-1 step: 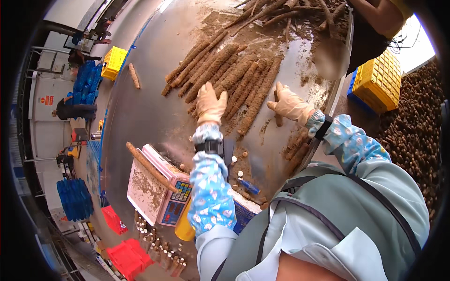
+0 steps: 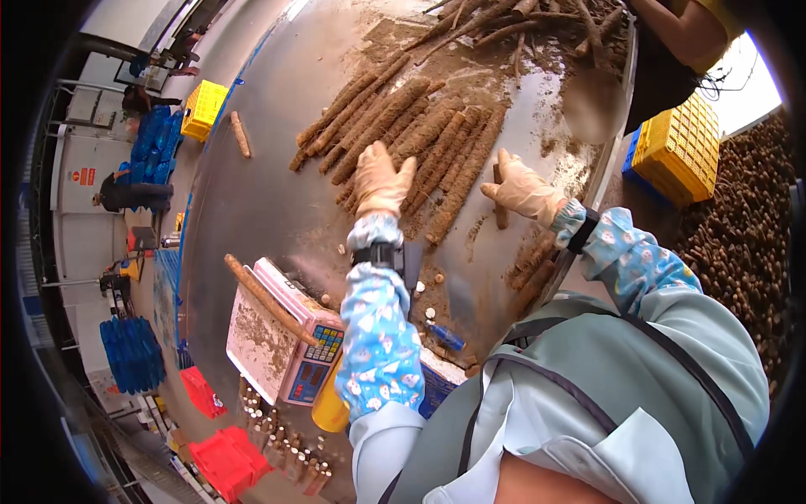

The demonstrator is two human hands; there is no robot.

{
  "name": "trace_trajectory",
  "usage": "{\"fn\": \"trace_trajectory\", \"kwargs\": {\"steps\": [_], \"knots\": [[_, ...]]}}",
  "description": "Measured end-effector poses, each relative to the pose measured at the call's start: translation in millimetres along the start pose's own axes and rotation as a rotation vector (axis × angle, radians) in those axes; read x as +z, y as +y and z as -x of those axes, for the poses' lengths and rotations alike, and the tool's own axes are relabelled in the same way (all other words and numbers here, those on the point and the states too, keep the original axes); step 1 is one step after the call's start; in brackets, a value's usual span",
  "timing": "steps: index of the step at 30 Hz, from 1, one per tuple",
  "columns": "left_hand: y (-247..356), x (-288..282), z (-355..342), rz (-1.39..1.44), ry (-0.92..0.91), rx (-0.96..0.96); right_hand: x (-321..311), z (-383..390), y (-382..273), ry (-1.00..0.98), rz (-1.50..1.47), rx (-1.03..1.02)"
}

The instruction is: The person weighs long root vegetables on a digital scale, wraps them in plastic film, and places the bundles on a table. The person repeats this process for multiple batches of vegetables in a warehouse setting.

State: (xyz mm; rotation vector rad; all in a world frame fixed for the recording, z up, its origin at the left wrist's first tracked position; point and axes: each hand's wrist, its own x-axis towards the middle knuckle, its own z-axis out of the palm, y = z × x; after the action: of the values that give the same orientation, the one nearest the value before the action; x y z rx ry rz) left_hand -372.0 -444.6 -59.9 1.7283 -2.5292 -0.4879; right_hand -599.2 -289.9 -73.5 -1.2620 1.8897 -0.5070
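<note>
Long, brown, hairy yam roots (image 2: 457, 181) lie side by side in a soil-covered pile on the metal table. My left hand (image 2: 382, 181), in a pale glove, is at the near end of the pile, thumb apart from the fingers; it appears to hold nothing. Right of the pile, my right hand (image 2: 527, 191), gloved alike, has its thumb and forefinger spread. A short root piece (image 2: 501, 217) lies partly under that hand, and I see no grip on it. Blue patterned sleeves and dark wristbands cover both forearms.
A pink weighing scale (image 2: 269, 328) carries one root (image 2: 269, 298). Nearby are a blue marker-like object (image 2: 447, 337) and white-ended root pieces (image 2: 294, 458). Yellow crates (image 2: 676, 147) stand beyond the table's right edge (image 2: 611, 160). Another person's arm (image 2: 684, 34) is at the far right.
My left hand has shifted very slightly to the right, its thumb a little farther out. My right hand is nearly unmoved, and the roots lie as before.
</note>
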Motion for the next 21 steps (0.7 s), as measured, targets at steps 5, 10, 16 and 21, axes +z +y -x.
{"fn": "trace_trajectory", "kwargs": {"steps": [5, 10, 16, 21], "knots": [[20.5, 26.2, -35.5, -0.135, -0.067, -0.117, -1.4, -11.6, 23.7, -0.116, -0.502, 0.224], [40.6, 37.4, -7.7, -0.063, 0.131, -0.063, 33.3, -14.1, 42.2, -0.124, -0.926, 0.471], [33.6, 23.5, -18.8, 0.022, -0.105, -0.177, 46.7, -21.9, -5.2, 0.023, -0.852, 0.606], [4.7, 48.1, -12.7, 0.676, -0.36, -0.229, 64.7, -44.3, 20.9, 0.212, -1.024, 0.435]]}}
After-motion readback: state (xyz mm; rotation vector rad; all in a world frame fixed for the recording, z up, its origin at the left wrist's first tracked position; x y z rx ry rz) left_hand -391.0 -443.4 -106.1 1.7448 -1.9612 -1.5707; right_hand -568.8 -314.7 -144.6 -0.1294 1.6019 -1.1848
